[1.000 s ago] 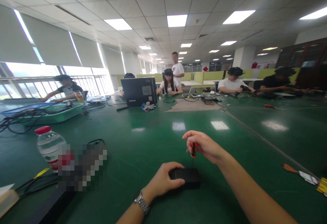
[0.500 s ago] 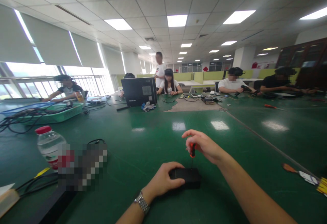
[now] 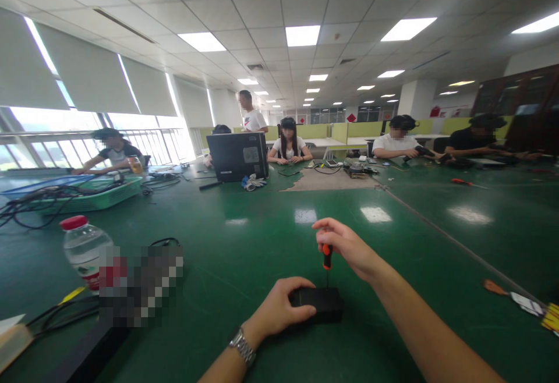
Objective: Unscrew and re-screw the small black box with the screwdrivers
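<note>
A small black box (image 3: 325, 304) lies on the green table in front of me. Around its left end, my left hand (image 3: 286, 307) is closed, with the thumb on the near side and the fingers on the far side. Above the box, my right hand (image 3: 340, 243) grips a screwdriver (image 3: 327, 259) with an orange and black handle by its upper end. The screwdriver stands upright, and its thin shaft reaches down to the box's top. I cannot make out what the tip touches.
A water bottle (image 3: 86, 252) with a red cap stands at left, near a dark, partly blurred object. Behind are a green basket (image 3: 105, 194) of cables and a black monitor (image 3: 238, 157). Another screwdriver (image 3: 463, 182) lies at far right. Several people sit across the table.
My right hand has shifted slightly, and more of the screwdriver's handle shows below the fingers. The left hand and box have stayed put. A standing person behind has moved left.
</note>
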